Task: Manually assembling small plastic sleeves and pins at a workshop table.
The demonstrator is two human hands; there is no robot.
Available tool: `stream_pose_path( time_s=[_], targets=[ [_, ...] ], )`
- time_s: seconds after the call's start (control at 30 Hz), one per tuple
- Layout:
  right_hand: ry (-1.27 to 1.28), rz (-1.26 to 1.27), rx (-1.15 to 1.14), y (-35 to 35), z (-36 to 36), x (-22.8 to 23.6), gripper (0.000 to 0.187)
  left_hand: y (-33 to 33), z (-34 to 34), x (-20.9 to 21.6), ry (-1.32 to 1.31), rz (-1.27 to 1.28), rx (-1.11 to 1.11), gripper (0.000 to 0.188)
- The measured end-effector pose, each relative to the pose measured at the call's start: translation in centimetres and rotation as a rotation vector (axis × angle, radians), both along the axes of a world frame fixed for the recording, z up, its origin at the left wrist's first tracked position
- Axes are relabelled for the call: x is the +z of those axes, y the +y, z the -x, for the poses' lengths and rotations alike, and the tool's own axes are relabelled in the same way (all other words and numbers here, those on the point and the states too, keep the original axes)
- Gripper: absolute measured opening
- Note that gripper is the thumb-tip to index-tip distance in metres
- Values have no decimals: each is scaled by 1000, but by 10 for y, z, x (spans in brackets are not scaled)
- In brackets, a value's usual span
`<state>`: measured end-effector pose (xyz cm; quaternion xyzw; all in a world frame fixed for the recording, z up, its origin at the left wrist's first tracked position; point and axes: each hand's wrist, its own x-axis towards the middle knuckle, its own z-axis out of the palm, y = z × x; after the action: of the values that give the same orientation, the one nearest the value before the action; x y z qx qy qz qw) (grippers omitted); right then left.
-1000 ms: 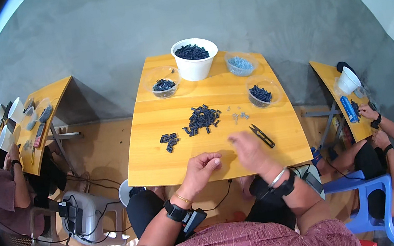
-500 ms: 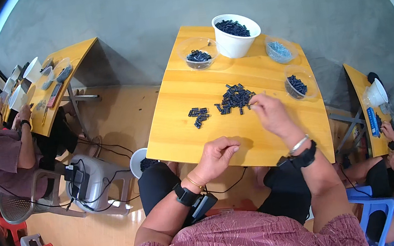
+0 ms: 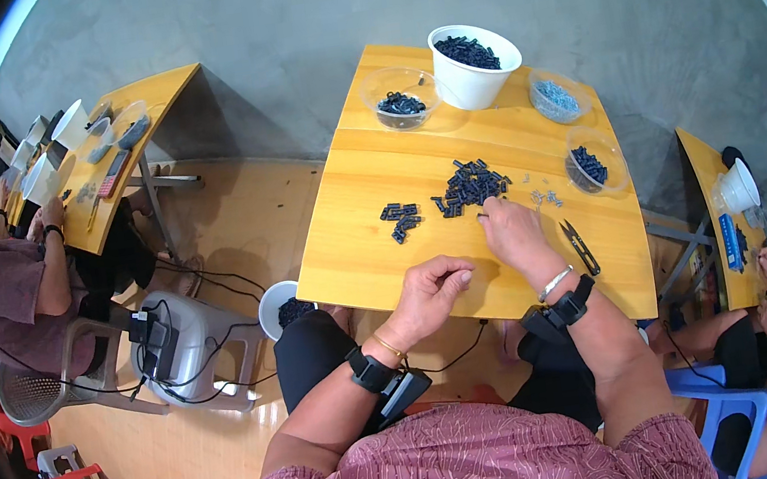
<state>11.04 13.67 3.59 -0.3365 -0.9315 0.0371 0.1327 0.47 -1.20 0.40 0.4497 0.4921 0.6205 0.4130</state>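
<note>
My right hand point(image 3: 511, 224), fingertips together, is at the larger of two piles of small dark pieces point(image 3: 472, 185); my left hand point(image 3: 433, 297) is curled closed. I can't tell if either grips one. Beyond: three clear plastic bowls point(image 3: 386, 84), one white bucket point(image 3: 470, 88).

The wood-grained worktop point(image 3: 358, 265) is showing a smooth, satiny finish, the dark pieces point(image 3: 472, 184) near its middle are looking like plastic, and the bucket point(image 3: 468, 90) at its far edge is appearing to be smooth, opaque plastic, faintly glossy.
</note>
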Motion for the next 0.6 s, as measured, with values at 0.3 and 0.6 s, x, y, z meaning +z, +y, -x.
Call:
stream_pose_path(
  time_s=[0.3, 0.6],
  targets=[
    [326, 175, 343, -62, -14, 19, 10, 7, 5, -3, -251, 38, 26, 13],
    [408, 118, 134, -11, -54, 3, 4, 5, 6, -7, -252, 13, -4, 9]
  ],
)
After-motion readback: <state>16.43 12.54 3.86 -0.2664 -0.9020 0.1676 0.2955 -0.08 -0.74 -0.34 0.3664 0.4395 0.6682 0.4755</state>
